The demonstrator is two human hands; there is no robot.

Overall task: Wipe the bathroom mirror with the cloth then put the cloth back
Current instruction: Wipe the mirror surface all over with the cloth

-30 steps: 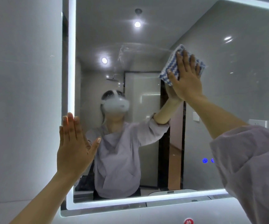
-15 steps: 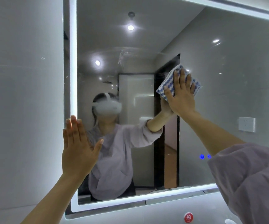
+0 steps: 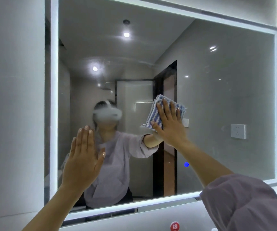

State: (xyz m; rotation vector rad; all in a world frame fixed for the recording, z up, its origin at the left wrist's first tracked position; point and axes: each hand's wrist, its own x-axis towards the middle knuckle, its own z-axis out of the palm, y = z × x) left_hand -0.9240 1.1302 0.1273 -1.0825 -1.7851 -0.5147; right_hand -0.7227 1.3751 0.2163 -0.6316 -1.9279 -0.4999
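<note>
A large wall mirror with a lit white border fills the head view. My right hand lies flat on a folded blue-and-white patterned cloth, pressing it against the glass near the mirror's middle. My left hand is raised flat, fingers together and thumb out, in front of the mirror's lower left part with nothing in it; whether it touches the glass I cannot tell. Faint curved smear marks show on the glass above the cloth.
A grey tiled wall runs along the left of the mirror. A round red sticker sits on the white surface below the mirror's bottom edge. A small blue light glows on the glass. My lilac sleeve fills the lower right.
My right hand has slid the cloth down the glass from the upper area to mid height. The camera has tilted up and right, showing more of the mirror. My left hand stays flat.
</note>
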